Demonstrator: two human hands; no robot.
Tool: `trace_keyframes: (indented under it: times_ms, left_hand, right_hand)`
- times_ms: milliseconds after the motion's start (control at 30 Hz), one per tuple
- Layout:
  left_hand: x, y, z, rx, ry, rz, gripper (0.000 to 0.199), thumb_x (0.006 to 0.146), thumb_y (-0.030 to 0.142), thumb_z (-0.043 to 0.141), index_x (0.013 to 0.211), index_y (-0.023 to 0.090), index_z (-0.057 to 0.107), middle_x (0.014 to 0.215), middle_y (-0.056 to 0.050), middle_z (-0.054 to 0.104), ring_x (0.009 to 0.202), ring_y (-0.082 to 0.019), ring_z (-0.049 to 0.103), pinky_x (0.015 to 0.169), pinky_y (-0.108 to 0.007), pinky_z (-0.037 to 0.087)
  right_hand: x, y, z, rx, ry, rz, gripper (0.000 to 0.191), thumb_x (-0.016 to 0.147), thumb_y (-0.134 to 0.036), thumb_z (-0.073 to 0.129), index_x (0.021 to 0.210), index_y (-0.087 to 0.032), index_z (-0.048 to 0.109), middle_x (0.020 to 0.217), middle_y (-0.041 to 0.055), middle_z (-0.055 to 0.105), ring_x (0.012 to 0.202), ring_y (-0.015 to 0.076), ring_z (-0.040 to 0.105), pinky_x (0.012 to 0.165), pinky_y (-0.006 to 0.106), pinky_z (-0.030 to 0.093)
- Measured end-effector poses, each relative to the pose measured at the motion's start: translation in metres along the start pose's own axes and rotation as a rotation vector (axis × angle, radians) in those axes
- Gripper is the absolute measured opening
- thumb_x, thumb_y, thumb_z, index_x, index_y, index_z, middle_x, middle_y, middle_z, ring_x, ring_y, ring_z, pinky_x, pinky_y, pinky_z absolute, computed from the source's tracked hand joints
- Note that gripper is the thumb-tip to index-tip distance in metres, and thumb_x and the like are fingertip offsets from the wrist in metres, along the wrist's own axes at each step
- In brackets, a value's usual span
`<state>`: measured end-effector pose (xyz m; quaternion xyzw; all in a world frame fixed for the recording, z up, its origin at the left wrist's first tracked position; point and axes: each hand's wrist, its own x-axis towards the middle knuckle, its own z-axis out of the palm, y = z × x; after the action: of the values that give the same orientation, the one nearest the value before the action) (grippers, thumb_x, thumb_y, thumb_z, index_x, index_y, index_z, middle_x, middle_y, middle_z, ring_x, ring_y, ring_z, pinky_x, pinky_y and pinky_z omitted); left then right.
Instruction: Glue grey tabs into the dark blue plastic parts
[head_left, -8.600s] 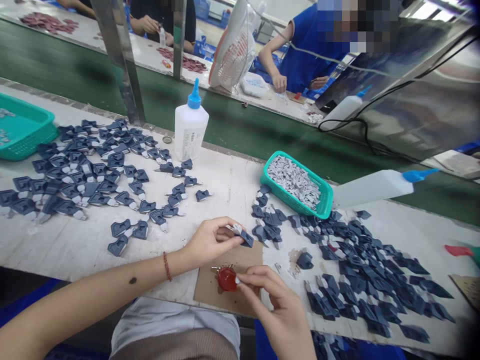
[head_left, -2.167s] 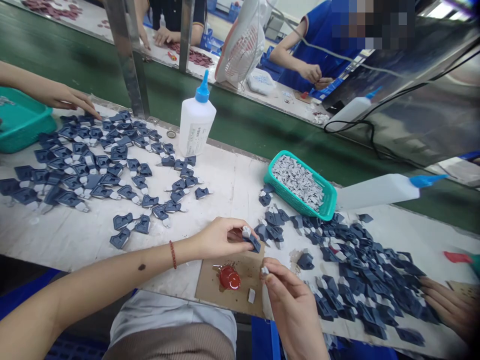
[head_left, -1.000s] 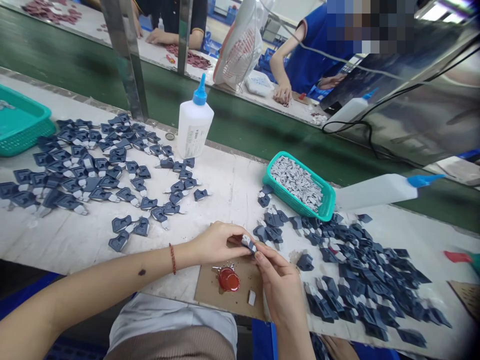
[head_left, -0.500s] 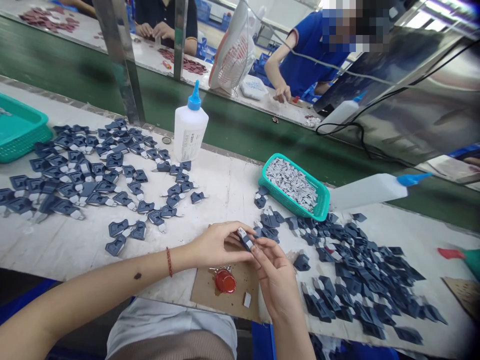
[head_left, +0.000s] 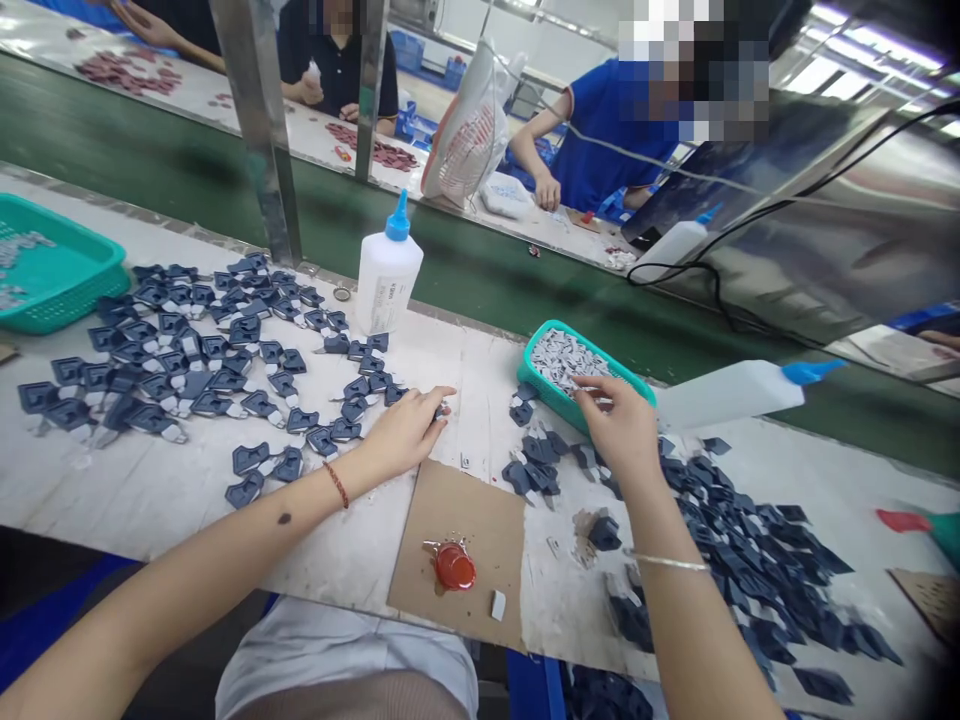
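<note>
Blue part point(head_left: 439, 410) under left fingers point(head_left: 437, 398); right fingers point(head_left: 589, 385) in basket point(head_left: 534, 368).

The dark blue parts point(head_left: 196, 352) spread over the table look like matt moulded plastic, some tipped with pale grey, and the teal basket point(head_left: 541, 385) is perforated plastic holding small light-grey pieces point(head_left: 564, 356). The table top point(head_left: 157, 485) is white, worn and scuffed. A matt brown cardboard sheet point(head_left: 480, 520) carries a glossy red blob point(head_left: 454, 567), and the glue bottle point(head_left: 386, 280) is smooth translucent white plastic with a blue cap
</note>
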<state>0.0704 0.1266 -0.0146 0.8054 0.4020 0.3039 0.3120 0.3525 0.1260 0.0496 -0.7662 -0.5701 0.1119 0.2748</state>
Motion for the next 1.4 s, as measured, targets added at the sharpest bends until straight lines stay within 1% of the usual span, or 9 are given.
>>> trace_keyframes:
  times_ms: [233,400,600,733,800,900,1000,1167,1400]
  left_hand:
    - [0.003,0.002,-0.006,0.375,0.026,-0.061,0.038,0.092,0.010,0.041,0.130,0.011,0.047,0.117,-0.017,0.060,0.109,-0.029,0.058,0.090,-0.042,0.050]
    - [0.005,-0.003,-0.008,0.490,0.064,-0.053,0.042,0.092,0.012,0.040,0.134,0.007,0.044,0.115,-0.019,0.060,0.109,-0.031,0.056,0.092,-0.045,0.049]
    - [0.005,-0.002,-0.008,0.519,0.137,-0.016,0.054,0.092,0.013,0.043,0.144,0.004,0.033,0.140,-0.025,0.045,0.130,-0.036,0.044,0.107,-0.049,0.039]
    - [0.000,0.012,-0.007,0.503,0.147,0.022,0.049,0.092,0.015,0.046,0.140,0.007,0.041,0.153,-0.026,0.029,0.144,-0.044,0.020,0.114,-0.061,0.024]
    - [0.002,0.023,-0.003,0.447,0.082,0.078,0.043,0.091,0.014,0.046,0.134,0.009,0.049,0.151,-0.023,0.034,0.145,-0.042,0.020,0.116,-0.059,0.020]
    - [0.015,0.038,0.010,0.359,-0.055,0.153,0.030,0.092,0.016,0.048,0.120,0.014,0.060,0.133,-0.015,0.057,0.133,-0.032,0.043,0.113,-0.047,0.033]
    - [0.045,0.048,0.030,0.320,-0.117,0.115,0.025,0.094,0.020,0.049,0.116,0.015,0.061,0.114,-0.010,0.066,0.108,-0.023,0.061,0.097,-0.038,0.050]
    - [0.097,0.057,0.063,0.318,-0.110,-0.066,0.030,0.094,0.033,0.058,0.118,0.016,0.060,0.119,-0.009,0.064,0.102,-0.022,0.064,0.087,-0.044,0.054]
    - [0.111,0.063,0.080,0.278,-0.091,-0.227,0.033,0.093,0.033,0.060,0.122,0.016,0.059,0.125,-0.010,0.061,0.107,-0.024,0.062,0.090,-0.046,0.054]
  right_hand:
    - [0.036,0.007,0.001,-0.210,-0.192,-0.083,0.024,0.096,-0.036,0.055,0.115,-0.023,0.063,0.123,0.0084,0.062,0.101,0.0189,0.062,0.087,0.040,0.055]
    - [0.033,0.012,-0.001,-0.153,-0.134,-0.151,0.024,0.097,-0.037,0.055,0.114,-0.023,0.063,0.121,0.0080,0.063,0.099,0.0179,0.063,0.085,0.038,0.055]
    - [-0.038,0.003,-0.009,0.064,0.063,-0.259,0.023,0.092,-0.042,0.057,0.098,-0.024,0.069,0.102,0.0069,0.069,0.094,0.0226,0.064,0.088,0.040,0.052]
    - [-0.116,-0.004,0.001,0.163,-0.017,-0.305,0.015,0.087,-0.037,0.064,0.090,-0.026,0.073,0.093,0.0049,0.073,0.089,0.0239,0.068,0.083,0.040,0.054]
    - [-0.148,-0.003,0.011,0.235,-0.080,-0.309,0.013,0.088,-0.032,0.063,0.085,-0.026,0.073,0.093,0.0050,0.074,0.090,0.0233,0.069,0.083,0.038,0.055]
    - [-0.180,0.003,0.027,0.288,-0.105,-0.284,0.013,0.089,-0.028,0.062,0.084,-0.026,0.074,0.091,0.0057,0.073,0.087,0.0226,0.069,0.078,0.036,0.056]
    - [-0.194,0.010,0.037,0.288,-0.060,-0.279,0.013,0.090,-0.026,0.061,0.087,-0.025,0.074,0.092,0.0070,0.073,0.088,0.0231,0.068,0.078,0.038,0.056]
    - [-0.203,0.011,0.039,0.288,-0.016,-0.310,0.017,0.090,-0.021,0.058,0.094,-0.027,0.074,0.100,0.0076,0.072,0.095,0.0238,0.066,0.083,0.040,0.054]
    - [-0.206,0.010,0.042,0.287,0.037,-0.290,0.014,0.091,-0.022,0.058,0.092,-0.026,0.071,0.095,0.0067,0.074,0.092,0.0232,0.068,0.083,0.039,0.055]
